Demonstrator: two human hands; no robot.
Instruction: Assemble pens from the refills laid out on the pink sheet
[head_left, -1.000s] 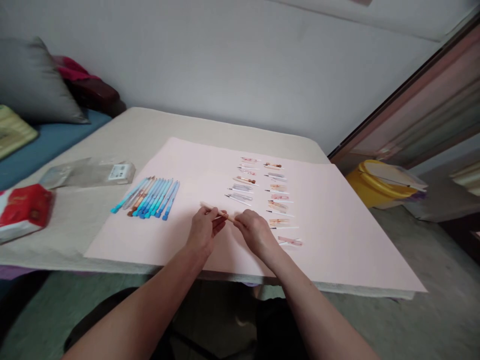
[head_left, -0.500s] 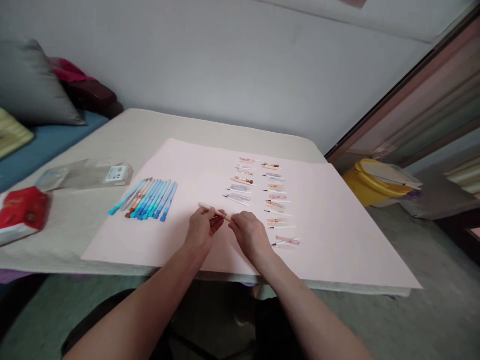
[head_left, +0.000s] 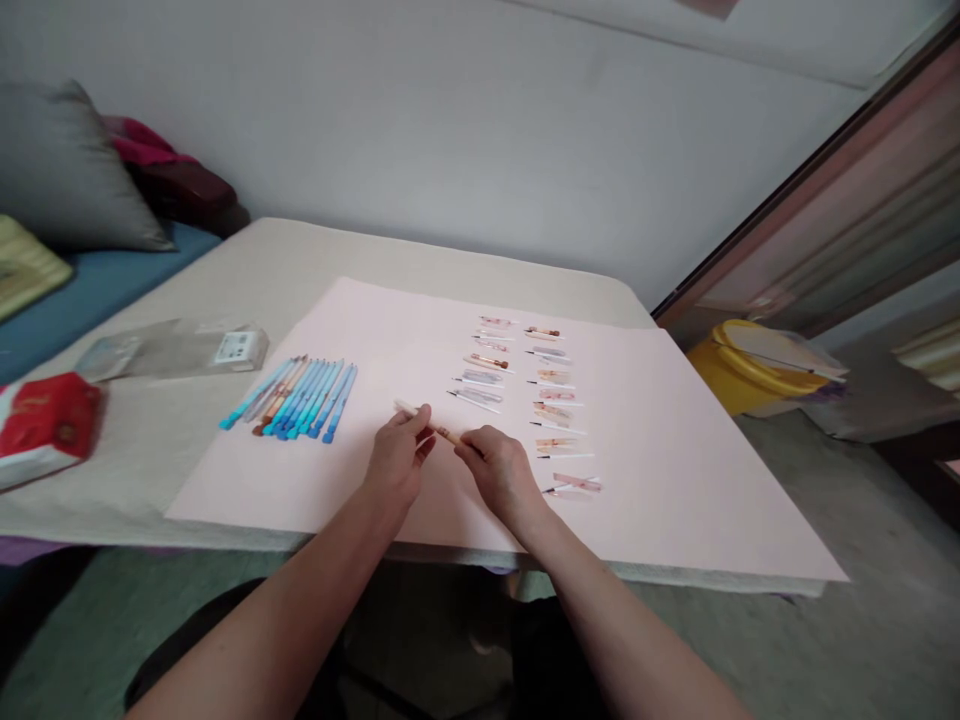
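Observation:
A light brown pen [head_left: 446,433] is stretched between my two hands above the pink sheet [head_left: 660,480]. My left hand [head_left: 397,450] pinches it near its pale end, which sticks out past the thumb. My right hand [head_left: 495,465] has its fingers closed round the other end, so that tip is hidden. To the left lies a row of blue and brown pens [head_left: 304,400], side by side. Beyond and right of my hands, two columns of pen parts [head_left: 555,415] are laid out, pale barrels beside thin white refills [head_left: 474,402].
A clear plastic bag [head_left: 180,350] with a white label and a red packet [head_left: 49,425] lie at the table's left. A grey cushion [head_left: 75,170] rests on a blue seat behind them. On the floor at right stands a yellow bucket [head_left: 724,375].
My hands have drawn slightly apart along the pen, and more of its middle shows between them. The left fingers have shifted a little to the left. The laid-out parts have stayed in place.

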